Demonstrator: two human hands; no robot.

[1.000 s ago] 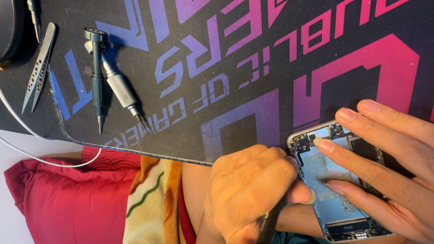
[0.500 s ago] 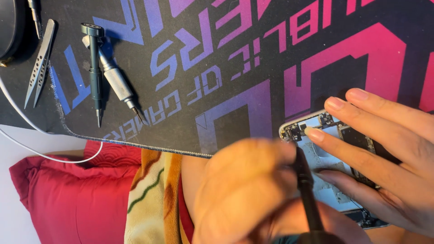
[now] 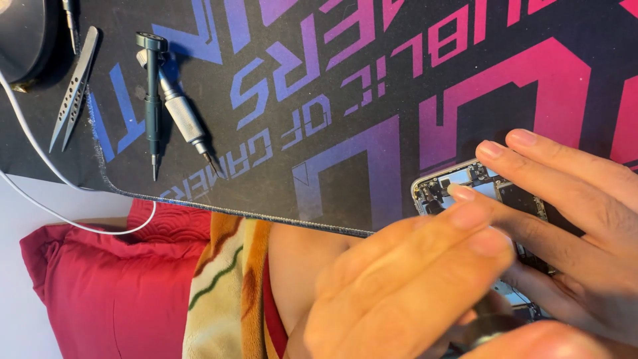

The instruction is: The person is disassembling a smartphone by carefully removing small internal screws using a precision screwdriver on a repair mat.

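Opened silver-framed smartphone (image 3: 465,189) with its inner parts exposed is seen at the right edge of a large black desk mat with pink, purple and blue lettering (image 3: 345,86), near the mat's front border, and it is mostly covered by the two hands. The phone is pressed down by the right hand (image 3: 565,219), whose fingers are laid flat and stretched over the frame, not curled around it. The left hand (image 3: 412,286) is held in front of the phone, blurred, with its fingers closed together around a dark tool handle (image 3: 482,326); the tip of this tool cannot be seen. Below the mat a red cushion (image 3: 113,292) and a striped cream cloth (image 3: 222,292) are visible. At the far left of the mat a dark green screwdriver (image 3: 153,100), a silver knurled screwdriver (image 3: 183,116) lying crossed under it, and metal tweezers (image 3: 73,90) are placed, well apart from the hands. A thin white cable (image 3: 40,156) is laid across the mat's corner.
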